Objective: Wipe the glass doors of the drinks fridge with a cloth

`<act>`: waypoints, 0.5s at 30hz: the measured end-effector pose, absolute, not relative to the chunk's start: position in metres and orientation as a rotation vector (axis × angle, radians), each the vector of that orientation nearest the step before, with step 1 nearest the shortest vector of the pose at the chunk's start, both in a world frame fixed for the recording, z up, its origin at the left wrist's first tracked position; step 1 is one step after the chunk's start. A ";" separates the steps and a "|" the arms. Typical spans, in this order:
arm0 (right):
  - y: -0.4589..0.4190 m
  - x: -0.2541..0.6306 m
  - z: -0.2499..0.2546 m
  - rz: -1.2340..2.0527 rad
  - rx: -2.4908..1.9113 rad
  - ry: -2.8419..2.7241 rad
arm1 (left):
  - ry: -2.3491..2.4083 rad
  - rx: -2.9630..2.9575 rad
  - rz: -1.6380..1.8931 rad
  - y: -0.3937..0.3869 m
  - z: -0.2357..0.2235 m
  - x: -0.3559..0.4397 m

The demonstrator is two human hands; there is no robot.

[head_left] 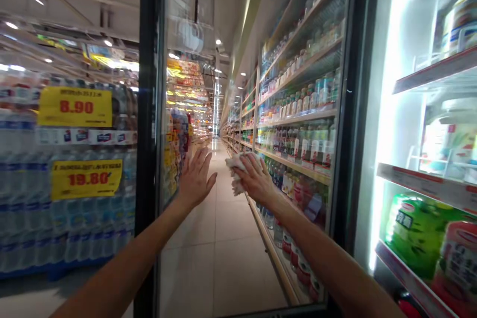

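Note:
Straight in front of me is a tall glass door (216,238) in a black frame, swung out from a lit drinks cooler. My left hand (196,176) lies flat toward the glass, its fingers spread and nothing in it. A white cloth (235,184) is bunched under my right hand (255,176), whose fingers press it to the pane. Part of the cloth is hidden by the palm. An aisle and shelves of bottles show in the glass; whether reflected or seen through it is hard to tell.
To the right, cooler shelves (428,184) hold bottles, among them a green pack (417,228) and a red one (456,258). At the left stand stacked water bottles (85,218) with yellow price signs (74,106). The door's black edge (147,109) rises between.

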State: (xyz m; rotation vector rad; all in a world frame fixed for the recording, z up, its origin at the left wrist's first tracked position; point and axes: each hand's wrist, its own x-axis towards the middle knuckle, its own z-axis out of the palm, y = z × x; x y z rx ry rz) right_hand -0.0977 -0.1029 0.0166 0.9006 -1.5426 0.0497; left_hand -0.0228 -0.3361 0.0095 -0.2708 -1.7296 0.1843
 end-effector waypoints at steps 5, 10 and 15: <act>-0.087 -0.109 0.048 0.440 0.416 -1.425 | -1.722 -0.146 0.122 -0.356 0.021 -0.013; -0.126 -0.094 0.045 0.280 0.695 -1.471 | -1.712 -0.178 0.127 -0.362 0.027 -0.012; -0.111 -0.096 0.056 0.137 0.749 -1.516 | -1.718 -0.171 0.150 -0.371 0.030 -0.008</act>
